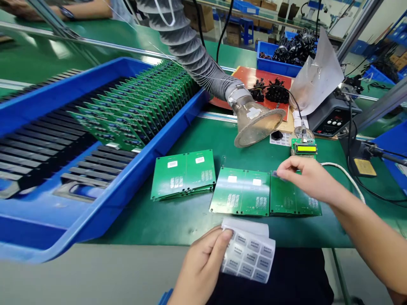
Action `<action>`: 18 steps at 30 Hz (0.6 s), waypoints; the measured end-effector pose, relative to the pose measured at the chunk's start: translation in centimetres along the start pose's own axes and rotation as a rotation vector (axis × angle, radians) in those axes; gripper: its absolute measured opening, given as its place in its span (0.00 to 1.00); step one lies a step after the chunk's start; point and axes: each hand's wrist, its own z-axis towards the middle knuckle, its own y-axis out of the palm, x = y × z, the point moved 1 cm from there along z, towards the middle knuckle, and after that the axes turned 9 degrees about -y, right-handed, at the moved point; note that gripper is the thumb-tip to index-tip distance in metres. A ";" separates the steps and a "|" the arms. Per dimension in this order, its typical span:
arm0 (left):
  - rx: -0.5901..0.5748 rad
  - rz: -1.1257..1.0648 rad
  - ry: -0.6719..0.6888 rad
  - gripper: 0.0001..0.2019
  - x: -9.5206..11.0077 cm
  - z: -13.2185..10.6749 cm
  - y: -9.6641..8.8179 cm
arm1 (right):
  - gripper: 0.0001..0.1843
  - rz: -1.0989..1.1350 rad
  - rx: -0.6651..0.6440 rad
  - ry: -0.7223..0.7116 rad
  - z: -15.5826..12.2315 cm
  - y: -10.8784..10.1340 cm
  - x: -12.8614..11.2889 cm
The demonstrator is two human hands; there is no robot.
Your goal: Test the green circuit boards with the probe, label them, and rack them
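Currently LH (202, 262) gripping lbl sheet (249, 256), RH (305, 176) pinching tiny bit (274, 173), PCBs (243, 195) long axis sideways

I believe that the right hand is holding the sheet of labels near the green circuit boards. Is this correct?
No, one part is wrong: the left hand, not the right hand, is holding the sheet of labels near the green circuit boards. The head view shows it.

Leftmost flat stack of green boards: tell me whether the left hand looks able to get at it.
Probably yes: nothing visible stands between the left hand and that stack, though that hand holds the label sheet.
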 end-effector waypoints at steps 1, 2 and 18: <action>-0.020 -0.016 -0.038 0.23 0.0 0.0 0.0 | 0.08 -0.080 -0.027 0.035 0.2 -0.8 1.0; -0.045 -0.032 -0.072 0.23 0.1 0.1 0.1 | 0.08 -0.148 -0.074 0.065 0.4 -1.4 1.9; -0.082 -0.106 -0.175 0.24 0.1 0.3 0.1 | 0.11 -0.568 0.029 -0.068 -0.7 -2.4 3.3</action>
